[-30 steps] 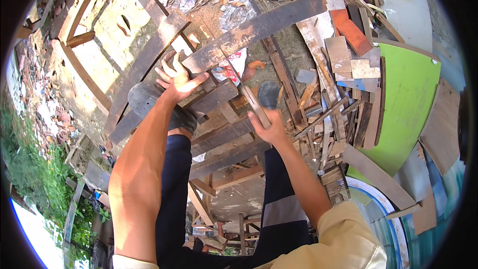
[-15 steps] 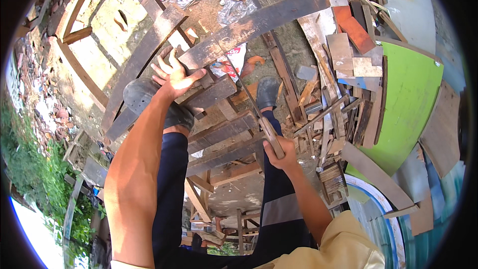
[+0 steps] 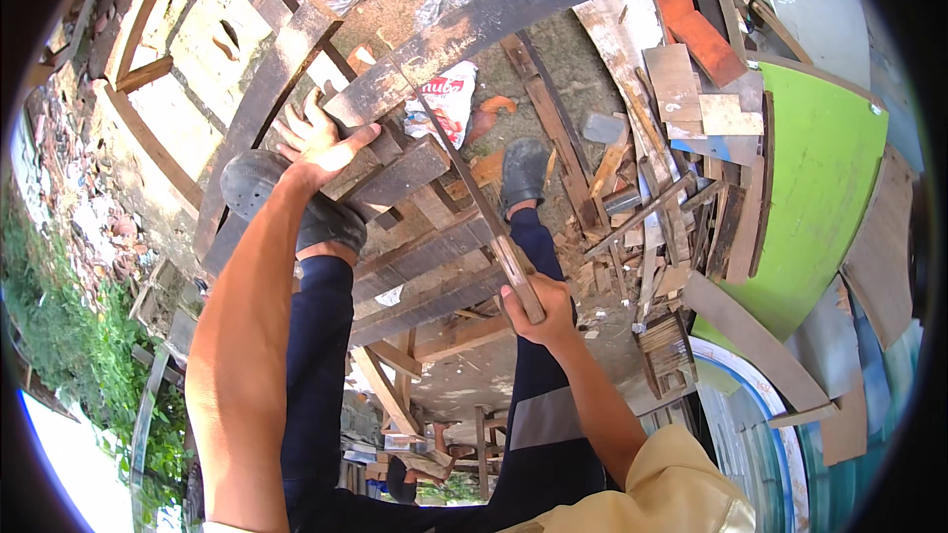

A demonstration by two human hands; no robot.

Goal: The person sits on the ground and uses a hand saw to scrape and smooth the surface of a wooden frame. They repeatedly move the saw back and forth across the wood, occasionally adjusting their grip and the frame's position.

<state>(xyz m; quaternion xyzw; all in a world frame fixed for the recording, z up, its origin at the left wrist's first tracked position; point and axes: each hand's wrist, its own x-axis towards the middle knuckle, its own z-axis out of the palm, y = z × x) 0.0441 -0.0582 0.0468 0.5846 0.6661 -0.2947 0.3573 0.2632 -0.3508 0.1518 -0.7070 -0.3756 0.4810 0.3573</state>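
My left hand [image 3: 314, 138] presses flat, fingers spread, on the near end of a long dark curved plank [image 3: 494, 15] lying across a stack of weathered boards [image 3: 425, 257]. My right hand [image 3: 538, 306] grips the wooden handle of a hand saw [image 3: 464, 178]. Its thin blade runs up and left to the plank, meeting it right of my left hand. My left foot in a dark shoe [image 3: 286, 202] stands on the boards below my left hand. My right shoe [image 3: 523, 173] rests on the ground beside the stack.
Offcuts and wood scraps [image 3: 652, 197] pile up to the right, beside a green curved panel [image 3: 820, 188]. A curved wooden frame [image 3: 148, 118] lies over pale ground at the left. Plastic litter [image 3: 444, 104] sits under the plank. Plants grow at the far left.
My right hand has drawn the saw back toward me, lower in the picture. My left hand stays pressed on the plank. The view has shifted slightly.
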